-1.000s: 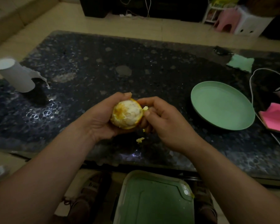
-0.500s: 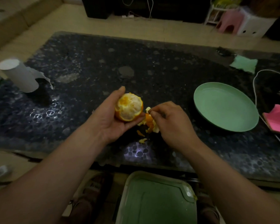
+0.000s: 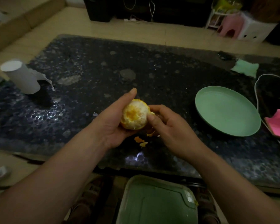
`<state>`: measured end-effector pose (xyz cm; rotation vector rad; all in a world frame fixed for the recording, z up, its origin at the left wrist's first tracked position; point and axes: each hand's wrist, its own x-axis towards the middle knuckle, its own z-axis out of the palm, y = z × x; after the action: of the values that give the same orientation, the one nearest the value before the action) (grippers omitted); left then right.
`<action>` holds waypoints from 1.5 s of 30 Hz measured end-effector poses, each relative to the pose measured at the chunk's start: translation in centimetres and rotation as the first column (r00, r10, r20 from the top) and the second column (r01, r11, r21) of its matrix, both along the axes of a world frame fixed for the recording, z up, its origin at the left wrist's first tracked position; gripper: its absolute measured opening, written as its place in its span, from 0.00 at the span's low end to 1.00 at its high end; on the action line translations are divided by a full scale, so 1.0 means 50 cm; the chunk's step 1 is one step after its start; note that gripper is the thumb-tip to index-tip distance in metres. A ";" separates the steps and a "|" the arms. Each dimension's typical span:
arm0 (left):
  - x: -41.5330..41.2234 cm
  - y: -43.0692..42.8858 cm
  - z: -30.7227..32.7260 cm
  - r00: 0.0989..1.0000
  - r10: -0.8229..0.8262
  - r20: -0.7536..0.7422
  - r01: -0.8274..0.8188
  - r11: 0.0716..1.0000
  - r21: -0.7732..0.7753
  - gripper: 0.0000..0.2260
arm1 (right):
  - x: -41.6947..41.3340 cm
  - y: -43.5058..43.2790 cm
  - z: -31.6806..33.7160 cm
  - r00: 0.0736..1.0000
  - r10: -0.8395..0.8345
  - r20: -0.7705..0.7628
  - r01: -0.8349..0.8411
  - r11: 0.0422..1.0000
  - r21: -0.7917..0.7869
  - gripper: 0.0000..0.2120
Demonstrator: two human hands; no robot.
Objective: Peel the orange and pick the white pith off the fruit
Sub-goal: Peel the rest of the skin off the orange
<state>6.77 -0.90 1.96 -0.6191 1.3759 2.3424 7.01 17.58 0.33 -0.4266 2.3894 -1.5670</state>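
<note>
now the half-peeled round orange, pale pith facing up, sits cupped in the left hand above the near middle of the dark speckled glass table. the right hand, off to the right with a torn strip half a second ago, is back, pinching rind at the fruit's right edge. small torn peel scraps lie just below; another strip probably comes next.

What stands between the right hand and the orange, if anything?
Nothing visible. The left hand holds the orange above the table, and the thumb of the right hand touches its side directly. Some peel scraps lie on the table below, out of the way.
</note>
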 end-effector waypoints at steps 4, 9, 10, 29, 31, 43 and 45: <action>0.005 0.001 0.007 1.000 0.001 -0.017 -0.001 1.000 0.001 0.16 | 0.006 -0.001 0.002 0.999 0.038 -0.034 -0.036 0.997 0.070 0.18; 0.012 -0.003 0.008 0.989 -0.146 0.005 0.143 0.966 -0.217 0.23 | 0.002 0.001 0.006 0.998 0.035 -0.059 -0.026 0.989 0.143 0.20; 0.011 -0.006 0.010 0.985 -0.170 0.008 0.166 0.951 -0.259 0.22 | 0.004 0.002 0.006 0.996 0.036 -0.077 -0.023 0.986 0.164 0.20; 0.019 0.024 0.001 0.986 -0.097 -0.135 0.055 0.955 -0.290 0.22 | 0.001 0.014 0.009 0.987 0.044 -0.158 -0.015 0.984 0.178 0.15; 0.021 0.029 -0.004 0.983 -0.087 -0.162 0.038 0.958 -0.284 0.20 | -0.002 0.019 0.010 0.983 0.054 -0.176 -0.014 0.975 0.220 0.13; 0.029 0.027 0.011 0.916 -0.287 -0.281 0.075 0.810 -0.582 0.39 | -0.013 0.013 0.008 0.966 -0.134 0.222 0.143 0.990 -0.022 0.06; 0.031 0.019 -0.011 0.822 -0.440 -0.361 -0.016 0.615 -0.788 0.40 | -0.012 0.008 0.006 0.919 -0.171 0.354 0.215 0.973 -0.089 0.08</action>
<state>8.32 0.04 1.43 0.0708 2.5884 1.6709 6.41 17.97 0.63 0.0668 2.1215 -1.7177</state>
